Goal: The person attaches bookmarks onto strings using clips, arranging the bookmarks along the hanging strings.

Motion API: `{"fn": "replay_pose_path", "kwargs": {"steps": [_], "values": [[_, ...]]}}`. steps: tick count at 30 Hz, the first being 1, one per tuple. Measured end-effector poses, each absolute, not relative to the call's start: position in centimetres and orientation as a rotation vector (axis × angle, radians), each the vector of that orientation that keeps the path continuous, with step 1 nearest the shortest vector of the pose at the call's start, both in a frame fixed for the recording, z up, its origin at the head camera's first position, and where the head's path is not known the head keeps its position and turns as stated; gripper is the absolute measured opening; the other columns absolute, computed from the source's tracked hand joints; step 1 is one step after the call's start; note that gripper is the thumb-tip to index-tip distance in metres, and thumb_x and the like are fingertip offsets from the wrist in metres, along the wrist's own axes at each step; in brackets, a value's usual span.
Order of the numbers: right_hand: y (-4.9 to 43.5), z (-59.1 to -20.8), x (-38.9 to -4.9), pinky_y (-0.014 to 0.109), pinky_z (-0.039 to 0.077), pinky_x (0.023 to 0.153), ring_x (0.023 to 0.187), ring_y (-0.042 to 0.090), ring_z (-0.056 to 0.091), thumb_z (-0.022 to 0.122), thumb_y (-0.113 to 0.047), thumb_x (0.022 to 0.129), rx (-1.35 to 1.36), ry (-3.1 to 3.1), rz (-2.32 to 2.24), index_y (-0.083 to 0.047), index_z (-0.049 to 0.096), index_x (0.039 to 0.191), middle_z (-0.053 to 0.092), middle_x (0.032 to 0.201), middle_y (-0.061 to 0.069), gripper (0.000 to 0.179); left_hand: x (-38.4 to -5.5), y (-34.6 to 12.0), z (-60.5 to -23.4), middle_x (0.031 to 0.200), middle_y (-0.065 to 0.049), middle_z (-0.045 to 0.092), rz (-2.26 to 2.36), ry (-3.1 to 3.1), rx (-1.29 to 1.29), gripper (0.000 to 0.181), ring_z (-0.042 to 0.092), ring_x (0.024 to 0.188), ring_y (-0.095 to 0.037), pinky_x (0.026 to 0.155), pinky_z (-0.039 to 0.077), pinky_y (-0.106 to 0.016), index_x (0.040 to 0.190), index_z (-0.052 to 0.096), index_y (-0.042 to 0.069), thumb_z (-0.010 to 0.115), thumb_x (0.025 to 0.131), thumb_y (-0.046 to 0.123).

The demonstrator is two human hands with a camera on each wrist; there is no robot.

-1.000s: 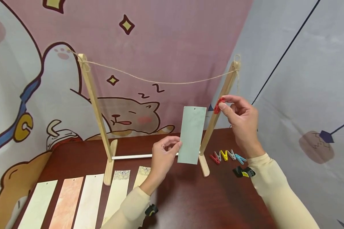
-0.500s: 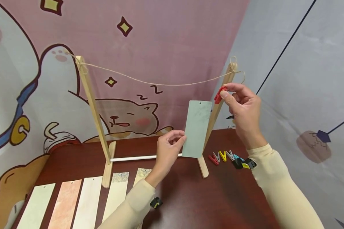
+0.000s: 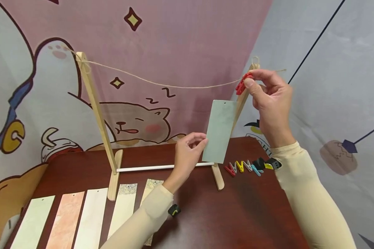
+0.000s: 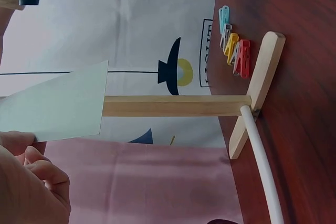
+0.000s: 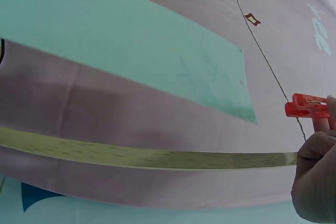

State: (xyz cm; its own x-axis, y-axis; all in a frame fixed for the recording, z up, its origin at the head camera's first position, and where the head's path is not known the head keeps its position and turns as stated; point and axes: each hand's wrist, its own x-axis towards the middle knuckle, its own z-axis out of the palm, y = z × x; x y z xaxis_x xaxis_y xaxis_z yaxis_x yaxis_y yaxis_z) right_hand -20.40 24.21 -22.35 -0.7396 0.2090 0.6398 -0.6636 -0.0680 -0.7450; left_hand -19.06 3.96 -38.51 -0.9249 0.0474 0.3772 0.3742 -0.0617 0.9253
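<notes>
A pale green paper strip [image 3: 219, 131] with a small hole near its top edge is pinched along its left side by my left hand [image 3: 188, 152]. It is held up, slightly tilted, in front of the right wooden post. My right hand [image 3: 272, 103] pinches a red clothespin [image 3: 243, 84] between thumb and fingers, above the strip's top edge. In the head view the clothespin overlaps the right end of the sagging string [image 3: 174, 86]; I cannot tell whether they touch. The right wrist view shows the strip [image 5: 157, 51] apart from the clothespin [image 5: 307, 106].
The string hangs between two wooden posts [image 3: 96, 114] joined low down by a white rod [image 3: 156, 168]. Several clothespins [image 3: 240, 166] lie by the right foot [image 3: 218, 178]. Several paper strips, among them an orange one [image 3: 65, 221], lie at the left of the dark red table [image 3: 224, 218].
Both hands have risen and moved right, carrying the paper strip and the red clothespin. The clothespin has come up from below the string to its level.
</notes>
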Motion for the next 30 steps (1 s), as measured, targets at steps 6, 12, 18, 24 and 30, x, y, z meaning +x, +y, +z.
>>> {"fn": "replay_pose_path", "kwargs": {"steps": [6, 12, 18, 24, 30], "values": [[23.6, -21.3, -21.1, 0.024, 0.023, 0.047, 0.049, 0.018, 0.035, 0.081, 0.002, 0.096, 0.535, -1.569, 1.850, 0.006, 0.078, 0.117, 0.072, 0.103, 0.018, 0.022, -19.8, 4.3, -37.7, 0.094, -0.007, 0.080, -2.123, -1.949, -0.490, 0.008, 0.065, 0.081, -0.014, 0.074, 0.050, -0.025, 0.104, 0.082, 0.002, 0.081, 0.097, 0.005], [23.5, -20.8, -21.5, 0.024, 0.022, 0.045, 0.048, 0.018, 0.034, 0.083, 0.004, 0.094, 0.530, -1.542, 1.886, 0.007, 0.078, 0.115, 0.072, 0.099, 0.018, 0.022, -20.4, 4.7, -37.1, 0.094, -0.007, 0.078, -2.154, -1.921, -0.535, 0.007, 0.067, 0.080, -0.020, 0.071, 0.051, -0.025, 0.105, 0.081, 0.001, 0.080, 0.098, 0.002], [23.3, -20.6, -21.7, 0.023, 0.022, 0.046, 0.051, 0.020, 0.037, 0.083, 0.002, 0.095, 0.553, -1.541, 1.819, 0.009, 0.078, 0.115, 0.071, 0.099, 0.020, 0.022, -20.8, 5.2, -36.6, 0.093, -0.006, 0.078, -2.137, -1.936, -0.565, 0.009, 0.065, 0.079, -0.020, 0.071, 0.049, -0.024, 0.107, 0.081, 0.001, 0.080, 0.099, 0.005], [23.3, -20.4, -21.9, 0.023, 0.023, 0.046, 0.050, 0.020, 0.035, 0.083, 0.001, 0.094, 0.542, -1.532, 1.829, 0.008, 0.078, 0.115, 0.072, 0.102, 0.021, 0.023, -21.1, 5.2, -36.5, 0.093, -0.004, 0.078, -2.136, -1.944, -0.551, 0.009, 0.069, 0.082, -0.024, 0.072, 0.050, -0.024, 0.107, 0.081, 0.002, 0.081, 0.099, 0.005], [23.5, -20.3, -22.0, 0.023, 0.019, 0.046, 0.048, 0.018, 0.029, 0.084, 0.001, 0.094, 0.534, -1.516, 1.818, 0.008, 0.078, 0.116, 0.073, 0.103, 0.023, 0.023, -21.3, 5.4, -36.5, 0.094, -0.007, 0.078, -2.166, -1.922, -0.561, 0.009, 0.070, 0.084, -0.030, 0.072, 0.051, -0.025, 0.107, 0.081, 0.001, 0.080, 0.100, 0.005]]}}
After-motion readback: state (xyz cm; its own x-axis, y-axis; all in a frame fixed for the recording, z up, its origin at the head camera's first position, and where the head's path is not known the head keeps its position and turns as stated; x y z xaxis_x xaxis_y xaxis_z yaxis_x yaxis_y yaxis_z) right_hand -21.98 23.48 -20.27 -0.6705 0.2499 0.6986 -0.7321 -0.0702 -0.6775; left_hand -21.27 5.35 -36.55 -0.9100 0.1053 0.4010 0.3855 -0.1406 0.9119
